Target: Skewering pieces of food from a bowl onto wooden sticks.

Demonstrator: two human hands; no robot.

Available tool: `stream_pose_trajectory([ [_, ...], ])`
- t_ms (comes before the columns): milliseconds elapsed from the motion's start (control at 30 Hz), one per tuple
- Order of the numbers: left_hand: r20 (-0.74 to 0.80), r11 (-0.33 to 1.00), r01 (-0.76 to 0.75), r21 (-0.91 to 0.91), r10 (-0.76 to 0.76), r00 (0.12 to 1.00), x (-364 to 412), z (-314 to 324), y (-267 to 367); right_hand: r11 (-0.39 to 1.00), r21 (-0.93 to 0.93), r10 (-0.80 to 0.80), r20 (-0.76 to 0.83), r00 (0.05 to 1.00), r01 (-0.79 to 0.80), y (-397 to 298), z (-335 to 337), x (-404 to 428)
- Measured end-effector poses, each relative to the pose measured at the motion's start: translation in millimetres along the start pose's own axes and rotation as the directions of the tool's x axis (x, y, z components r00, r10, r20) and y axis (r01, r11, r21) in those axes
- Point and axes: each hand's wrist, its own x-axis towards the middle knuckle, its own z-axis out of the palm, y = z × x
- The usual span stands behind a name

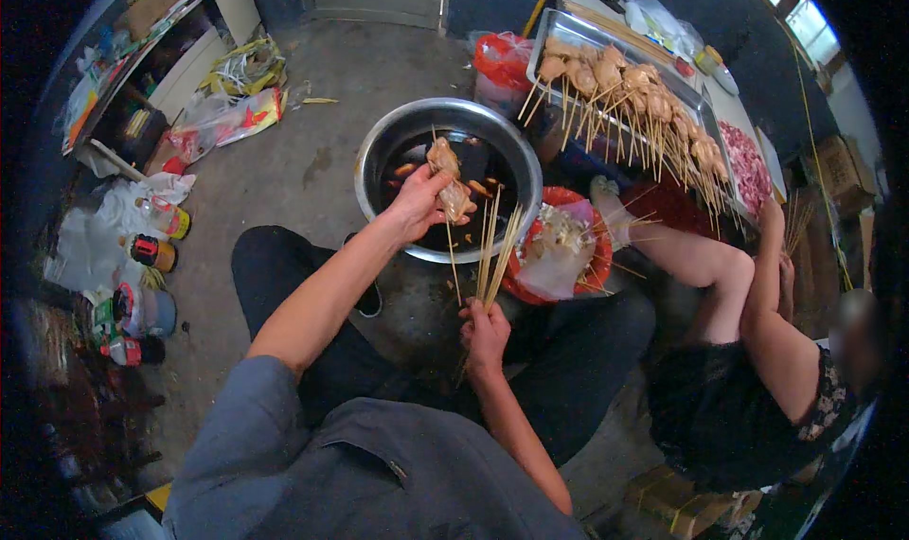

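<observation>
Over a large steel basin (368, 217), my left hand (426, 196) grips pieces of raw meat (444, 158) threaded on a bamboo skewer (452, 259). The skewer's tip sticks out past the far piece, and its other end slants back toward my right hand (488, 334). That right hand is closed around a bunch of bare bamboo skewers (501, 249), fanned upward. Dark liquid (419, 153) lies in the basin with a few brownish pieces floating in it. Whether my right fingers also touch the loaded skewer's lower end, I cannot tell.
A steel tray (543, 32) of skewered meat stands on the table at right, skewer ends overhanging. Beside the basin is a red-lined bin (603, 256) with waste and skewers. A co-worker's hand (770, 217) touches sliced red meat (746, 164). Bottles (153, 252) stand at left.
</observation>
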Motion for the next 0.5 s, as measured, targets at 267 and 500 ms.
stream_pose_trajectory([
  [267,-0.033,0.995,-0.095,-0.004,0.095,0.995,4,-13,4,0.997,-0.073,0.007,0.073,0.997,-0.001,-5,-1,-3],
  [500,-0.079,0.995,-0.095,-0.004,0.094,0.992,5,-16,0,0.991,-0.071,-0.106,0.115,0.988,0.115,2,0,-4],
])
